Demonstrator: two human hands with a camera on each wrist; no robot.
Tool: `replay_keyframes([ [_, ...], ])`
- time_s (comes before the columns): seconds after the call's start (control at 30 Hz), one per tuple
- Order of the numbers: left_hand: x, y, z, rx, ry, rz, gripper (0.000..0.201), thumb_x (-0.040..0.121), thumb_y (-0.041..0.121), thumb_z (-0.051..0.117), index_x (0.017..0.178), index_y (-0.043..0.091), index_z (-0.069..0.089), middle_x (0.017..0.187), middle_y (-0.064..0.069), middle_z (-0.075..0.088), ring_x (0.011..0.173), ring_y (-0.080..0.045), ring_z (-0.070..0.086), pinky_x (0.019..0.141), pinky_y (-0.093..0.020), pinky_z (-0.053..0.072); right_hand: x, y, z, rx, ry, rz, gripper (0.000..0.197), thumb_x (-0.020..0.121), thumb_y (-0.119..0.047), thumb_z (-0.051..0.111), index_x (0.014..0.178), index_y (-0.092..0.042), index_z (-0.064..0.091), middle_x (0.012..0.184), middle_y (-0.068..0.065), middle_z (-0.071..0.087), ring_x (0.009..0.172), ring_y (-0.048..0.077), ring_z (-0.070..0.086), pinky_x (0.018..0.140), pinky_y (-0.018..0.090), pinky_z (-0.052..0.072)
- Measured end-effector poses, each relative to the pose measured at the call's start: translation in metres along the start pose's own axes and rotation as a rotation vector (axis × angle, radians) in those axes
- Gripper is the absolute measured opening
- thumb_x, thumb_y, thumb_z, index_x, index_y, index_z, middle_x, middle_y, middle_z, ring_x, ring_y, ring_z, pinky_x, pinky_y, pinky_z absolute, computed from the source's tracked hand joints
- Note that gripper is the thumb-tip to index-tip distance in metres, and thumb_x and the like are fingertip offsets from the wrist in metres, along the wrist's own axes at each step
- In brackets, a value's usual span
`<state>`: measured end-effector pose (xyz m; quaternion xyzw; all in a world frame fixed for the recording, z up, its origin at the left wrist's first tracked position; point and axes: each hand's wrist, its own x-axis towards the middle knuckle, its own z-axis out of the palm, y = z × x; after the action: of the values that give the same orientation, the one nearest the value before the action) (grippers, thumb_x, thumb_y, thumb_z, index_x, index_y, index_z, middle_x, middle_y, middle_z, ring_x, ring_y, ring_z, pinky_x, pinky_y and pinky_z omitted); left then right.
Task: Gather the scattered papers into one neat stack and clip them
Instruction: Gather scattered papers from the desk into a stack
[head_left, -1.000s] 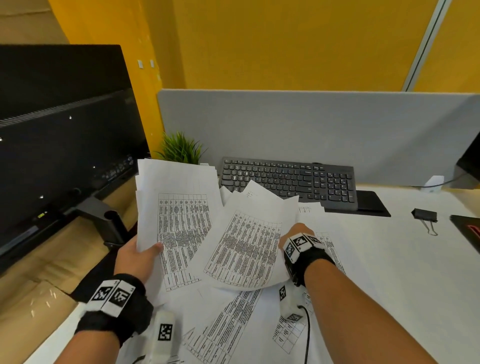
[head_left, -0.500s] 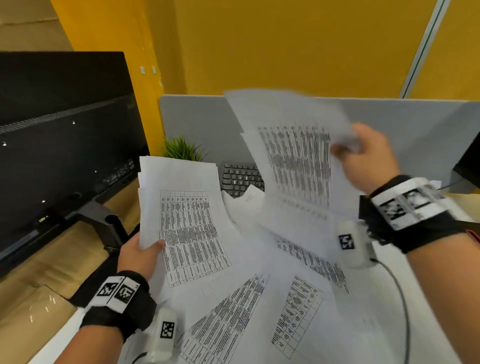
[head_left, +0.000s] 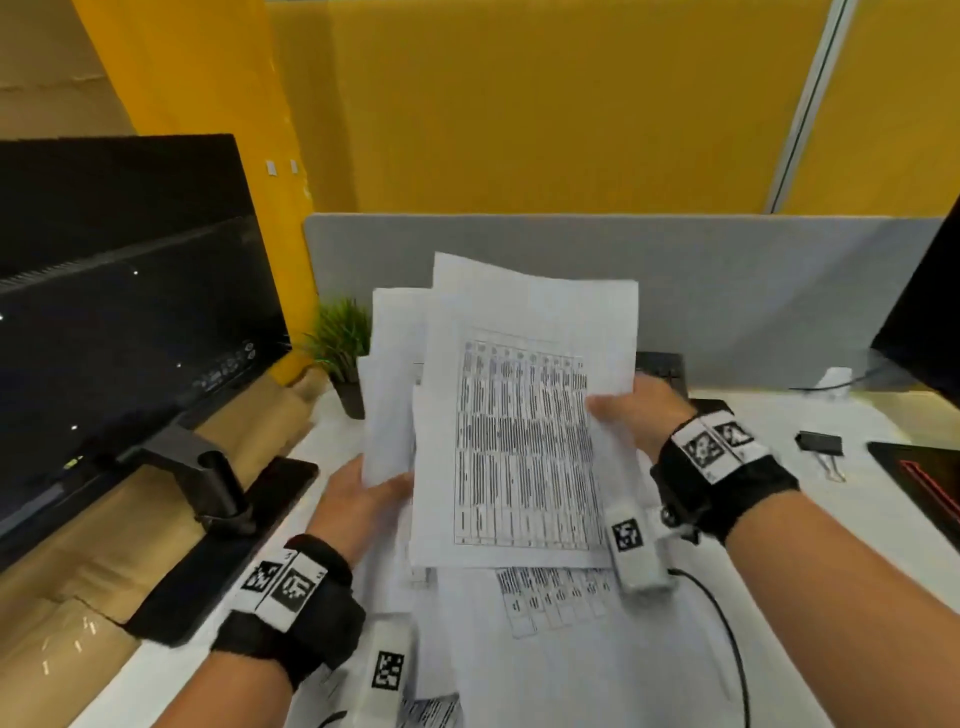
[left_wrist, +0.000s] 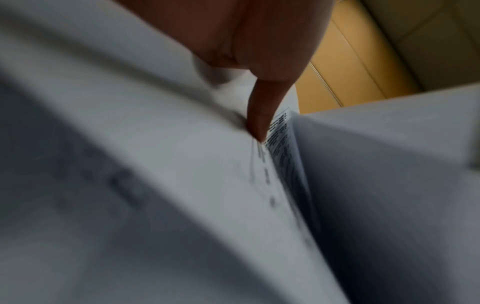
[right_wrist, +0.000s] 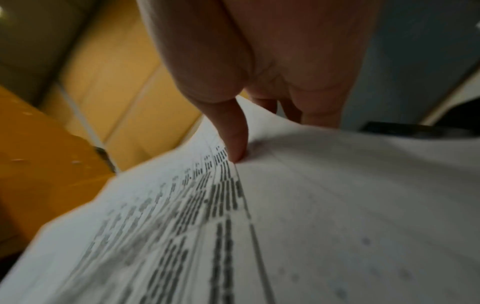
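I hold a loose bundle of printed sheets (head_left: 524, 415) upright above the desk, between both hands. My left hand (head_left: 363, 499) grips the bundle's lower left edge, thumb on the front (left_wrist: 262, 115). My right hand (head_left: 631, 415) pinches the right edge of the front sheet (right_wrist: 298, 216), thumb on the printed side. The sheets are fanned and uneven at the top. More printed papers (head_left: 550, 597) lie on the white desk (head_left: 779, 530) under my hands. A black binder clip (head_left: 821, 444) lies on the desk to the right.
A large dark monitor (head_left: 119, 322) on a stand fills the left. A small green plant (head_left: 340, 343) stands behind the papers. A keyboard (head_left: 660, 366) peeks out behind the bundle. A grey divider (head_left: 753, 291) closes the back; a dark pad (head_left: 924, 478) lies far right.
My right hand has brought the sheet it lifted high down and left onto the front of the bundle in my left hand. The bundle has shifted toward the middle.
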<state>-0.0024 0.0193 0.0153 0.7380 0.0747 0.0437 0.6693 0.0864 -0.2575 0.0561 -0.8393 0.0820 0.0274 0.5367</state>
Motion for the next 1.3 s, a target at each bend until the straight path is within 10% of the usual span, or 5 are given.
replay_keyframes([
  [0.17,0.000,-0.004,0.023,-0.147,0.010,-0.113,0.050,0.093,0.049,0.037,0.132,0.020,0.048,0.128,0.005,0.051,0.127,-0.018,0.044,0.111,-0.037,0.027,0.004,0.032,0.012,0.114,-0.089,0.192,0.046,0.079,-0.018,0.070,0.122,-0.011,0.055,0.115,0.011,0.065,0.103,0.031,0.062,0.093,0.051,0.050],
  [0.53,0.009,0.041,0.046,-0.128,0.240,0.381,0.035,0.092,0.014,0.052,0.127,0.018,0.050,0.113,0.010,0.061,0.103,0.000,0.057,0.090,-0.018,0.045,-0.093,-0.056,0.006,0.284,0.238,-0.626,0.027,0.094,-0.011,0.052,0.098,-0.037,0.046,0.101,-0.019,0.060,0.097,-0.001,0.060,0.082,0.016,0.050],
  [0.87,-0.004,-0.008,0.052,-0.024,0.137,0.200,0.030,0.093,0.022,0.049,0.122,0.017,0.043,0.126,-0.001,0.055,0.120,-0.019,0.051,0.103,-0.041,0.040,-0.086,0.043,0.054,0.413,0.217,-0.263,0.040,0.092,-0.002,0.051,0.118,-0.029,0.036,0.105,-0.010,0.057,0.100,0.013,0.056,0.066,0.006,0.042],
  [1.1,-0.008,0.014,0.062,-0.099,0.114,0.274,0.024,0.095,0.016,0.044,0.107,0.037,0.042,0.102,0.024,0.057,0.093,0.011,0.055,0.076,-0.013,0.043,-0.084,0.026,0.041,0.413,0.241,-0.327,0.032,0.094,-0.002,0.047,0.115,-0.025,0.040,0.095,-0.021,0.056,0.085,-0.008,0.055,0.057,-0.002,0.043],
  [1.3,-0.008,-0.004,0.064,-0.055,0.146,0.206,0.031,0.094,0.020,0.047,0.122,0.023,0.034,0.110,0.008,0.055,0.100,-0.009,0.056,0.083,-0.024,0.040,-0.084,0.050,0.048,0.342,0.233,-0.177,0.032,0.093,-0.003,0.048,0.120,-0.019,0.040,0.109,-0.003,0.059,0.095,0.013,0.058,0.070,0.015,0.043],
])
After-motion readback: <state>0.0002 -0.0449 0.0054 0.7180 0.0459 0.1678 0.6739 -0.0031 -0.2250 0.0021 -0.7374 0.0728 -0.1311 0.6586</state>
